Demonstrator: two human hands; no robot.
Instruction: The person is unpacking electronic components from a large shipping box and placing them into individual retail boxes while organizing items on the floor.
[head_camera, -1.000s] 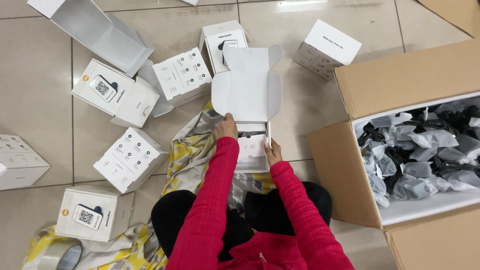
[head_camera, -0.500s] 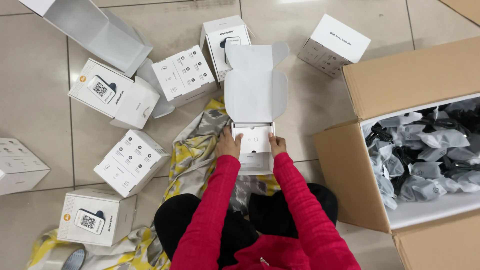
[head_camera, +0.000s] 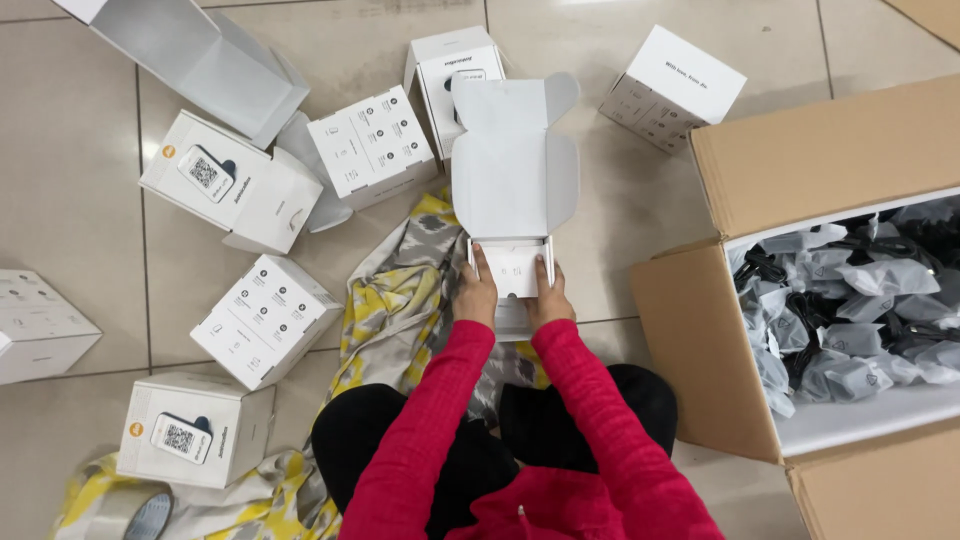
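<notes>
- our left hand (head_camera: 474, 296) and right hand (head_camera: 547, 298) clasp the small open white cardboard box (head_camera: 512, 200), fingers curled round its side walls, lid flap raised beyond our fingertips.
- it looks light and thin-walled, easily crushed; we judge the stiffer corners the best hold.

Person in a red top and black trousers, seen from above

Long, close-fitting sleeves of bright pinkish-red cover both arms down to the wrists, the cloth smooth with light creases at the elbows. The left hand (head_camera: 476, 295) and right hand (head_camera: 549, 297) are bare, with no gloves, rings or watch in sight. Plain black trousers cover the legs.
</notes>
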